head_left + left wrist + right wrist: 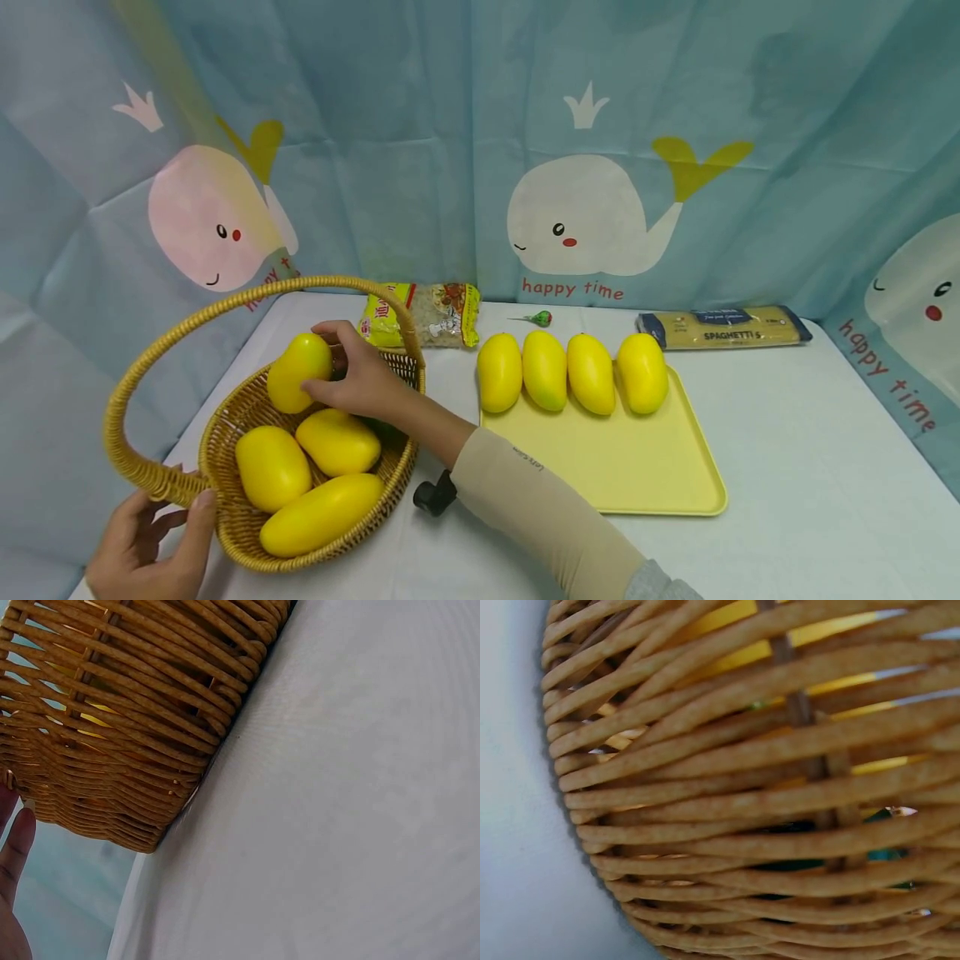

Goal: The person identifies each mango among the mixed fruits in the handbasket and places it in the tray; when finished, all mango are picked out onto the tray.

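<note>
A wicker basket [225, 533] with a tall arched handle stands at the left in the head view. My left hand [153, 550] pinches the foot of that handle at the rim, thumb on the near side. Over the basket's far half, my right hand [363, 375] holds a yellow mango [298, 375] between thumb and fingers. Below it in the basket lie more mangoes [273, 468], and something dark green shows under my right wrist. Both wrist views show mostly basket weave [135, 712]; the right hand itself is outside its wrist view.
Several mangoes [545, 371] lie in a row along the far edge of a yellow tray [600, 467]. Behind are a yellow-ended food packet [450, 315], a small green-and-red item [540, 317] and a spaghetti pack [723, 328]. A patterned curtain [420, 183] backs the table.
</note>
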Demonstrator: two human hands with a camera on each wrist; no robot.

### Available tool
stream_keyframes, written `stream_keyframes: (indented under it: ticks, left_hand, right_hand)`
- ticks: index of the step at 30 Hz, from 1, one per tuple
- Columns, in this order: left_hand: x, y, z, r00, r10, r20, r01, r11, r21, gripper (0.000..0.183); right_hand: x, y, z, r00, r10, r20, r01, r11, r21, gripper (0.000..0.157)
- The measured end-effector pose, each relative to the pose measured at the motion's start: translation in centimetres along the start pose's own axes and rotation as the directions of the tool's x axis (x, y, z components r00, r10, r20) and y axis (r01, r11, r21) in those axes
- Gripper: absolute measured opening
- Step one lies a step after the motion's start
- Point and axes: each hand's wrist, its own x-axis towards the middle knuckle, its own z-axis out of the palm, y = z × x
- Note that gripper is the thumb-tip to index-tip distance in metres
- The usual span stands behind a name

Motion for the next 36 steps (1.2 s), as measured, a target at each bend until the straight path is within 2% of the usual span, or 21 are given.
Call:
stream_keyframes:
  ticks: [5, 12, 19, 25, 32, 36]
  left_hand:
    - [0.0, 0.0, 0.0, 1.000, 0.005, 0.008, -0.005, 1.000, 0.002, 0.043]
    - [0.0, -0.2, 0.1, 1.000, -0.016, -0.015, 0.016, 1.000, 0.004, 0.045]
    - [0.0, -0.3, 0.2, 1.000, 0.002, -0.006, -0.002, 1.000, -0.009, 0.044]
    - [0.0, -0.3, 0.1, 1.000, 0.002, 0.004, -0.002, 1.000, -0.013, 0.042]
    - [-0.1, 0.0, 0.1, 0.999, -0.046, -0.026, 0.047, 0.999, 0.013, 0.043]
    - [0.0, 0.0, 0.1, 1.000, -0.022, -0.010, 0.022, 1.000, 0.000, 0.042]
  right_hand:
    - [0.1, 0.0, -0.3, 0.998, -0.017, -0.065, 0.022, 0.996, 0.083, 0.059]
    - [-0.3, -0.6, -0.6, 0.992, 0.079, -0.097, -0.058, 0.976, 0.210, 0.050]
    - [-1.5, -1.0, -0.8, 0.995, 0.061, -0.085, -0.041, 0.975, 0.217, 0.046]
    - [-2.7, -1.4, -1.1, 0.989, 0.080, -0.124, -0.050, 0.973, 0.226, 0.044]
    - [-4.5, -2.4, -1.8, 0.992, 0.031, -0.125, 0.004, 0.963, 0.270, 0.043]
    - [-5.7, -3.1, -2.5, 0.992, 0.006, -0.129, 0.033, 0.954, 0.299, 0.046]
